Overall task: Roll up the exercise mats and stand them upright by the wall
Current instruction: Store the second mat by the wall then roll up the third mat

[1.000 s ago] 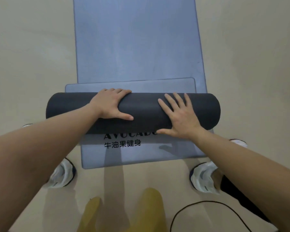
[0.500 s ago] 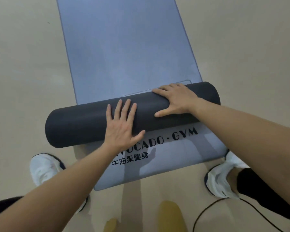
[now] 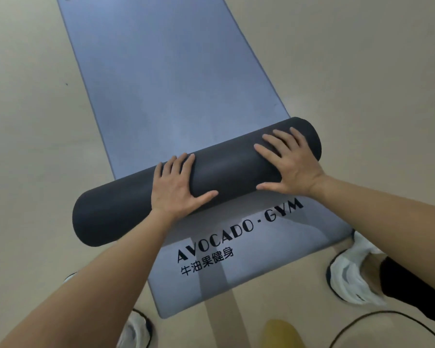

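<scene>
Dark rolled mat (image 3: 234, 170) is pressed under both palms, laid crosswise on the blue flat mat (image 3: 173, 96).
The roll's long axis runs from near-left to far-right, across the flat mat's length; the left hand (image 3: 175, 189) is laid near its middle, the right hand (image 3: 291, 164) towards its far-right end, fingers straight and spread on top, nothing clasped; its left end is carried past the flat mat's edge over the floor (image 3: 35, 121); for standing it upright, an end would likely be gripped, the right hand lying nearer one; no container is seen.
</scene>
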{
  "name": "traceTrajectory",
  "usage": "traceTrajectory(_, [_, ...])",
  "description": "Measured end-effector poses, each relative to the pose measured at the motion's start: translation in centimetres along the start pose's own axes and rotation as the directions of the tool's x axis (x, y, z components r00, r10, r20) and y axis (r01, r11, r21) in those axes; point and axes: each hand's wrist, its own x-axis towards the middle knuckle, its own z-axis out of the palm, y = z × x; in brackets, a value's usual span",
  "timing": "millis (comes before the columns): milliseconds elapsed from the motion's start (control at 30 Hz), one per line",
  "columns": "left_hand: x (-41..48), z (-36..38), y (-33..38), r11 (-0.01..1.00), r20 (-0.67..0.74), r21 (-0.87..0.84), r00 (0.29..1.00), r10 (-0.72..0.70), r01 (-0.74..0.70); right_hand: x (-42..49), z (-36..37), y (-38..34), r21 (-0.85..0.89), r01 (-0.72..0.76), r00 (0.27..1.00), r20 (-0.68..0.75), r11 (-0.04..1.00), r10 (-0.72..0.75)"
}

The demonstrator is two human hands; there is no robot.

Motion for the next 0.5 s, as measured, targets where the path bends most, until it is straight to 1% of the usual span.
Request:
traceTrajectory(33, [0.7,-0.2,-0.4,1.0,0.01,-0.017,1.0,0.002,-0.002,0.1,0.2,0.2,-0.014,-0.012,0.998,0.058,1.0,0.012])
traceTrajectory(100, [2.2,-0.8,-1.0,0.999,0.048,-0.051,0.999,0.003,0.0,1.4,0.3,0.5,-0.006,-0.059,0.99,0.127,0.998,0.059])
traceTrajectory(167, [3.4,-1.6,-1.3,1.0,0.071,-0.026,0.997,0.009,-0.007,3.2,0.1,1.1,0.025,-0.088,0.98,0.179,0.996,0.082])
traceTrajectory(233, [3.8,-2.2,-1.0,0.998,-0.02,0.054,0.999,0.041,-0.04,4.8,0.0,2.1,0.053,-0.09,0.973,0.218,0.995,0.077])
traceTrajectory(300, [3.0,-2.3,0.7,0.996,-0.141,0.057,0.987,0.078,-0.071,6.5,-0.2,3.1,0.106,-0.112,0.963,0.256,0.988,0.081])
traceTrajectory(333, [2.4,-2.0,1.9,0.995,-0.164,0.047,0.982,0.094,-0.088,7.4,-0.4,3.5,0.135,-0.13,0.953,0.291,0.982,0.086])
traceTrajectory(367, [1.9,-1.7,3.3,0.994,-0.151,0.048,0.983,0.101,-0.095,8.5,-0.7,3.9,0.159,-0.148,0.939,0.333,0.976,0.088])
traceTrajectory(433, [1.3,-0.8,5.7,0.996,-0.059,0.059,0.996,0.065,-0.062,10.3,-1.2,4.6,0.19,-0.178,0.91,0.405,0.966,0.088])
traceTrajectory(500, [1.5,0.0,6.7,0.999,0.034,0.054,0.999,-0.011,0.009,11.0,-1.3,4.9,0.204,-0.214,0.902,0.416,0.955,0.114])
